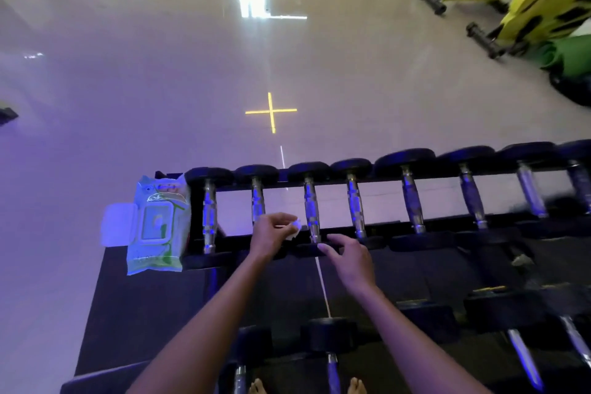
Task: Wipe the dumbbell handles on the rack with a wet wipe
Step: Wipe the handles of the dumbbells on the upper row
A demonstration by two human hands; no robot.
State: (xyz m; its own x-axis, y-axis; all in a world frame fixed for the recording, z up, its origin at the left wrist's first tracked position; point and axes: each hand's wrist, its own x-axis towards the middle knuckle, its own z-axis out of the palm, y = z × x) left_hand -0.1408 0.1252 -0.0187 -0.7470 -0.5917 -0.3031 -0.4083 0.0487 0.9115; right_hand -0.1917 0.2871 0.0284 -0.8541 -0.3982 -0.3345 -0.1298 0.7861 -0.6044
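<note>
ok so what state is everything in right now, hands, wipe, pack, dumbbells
left hand: pinches the wipe beside the handle of the third dumbbell
wipe: crumpled in the fingers; contact with the handle unclear
right hand: relaxed fingers rest on that dumbbell's near head, holding nothing
wipe pack: lies at the left end of the rack, flip lid open
dumbbells: seated across the top rails

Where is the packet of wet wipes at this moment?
In the head view, the green wet wipe packet lies at the left end of the rack, right beside the leftmost dumbbell, its lid open.
</note>
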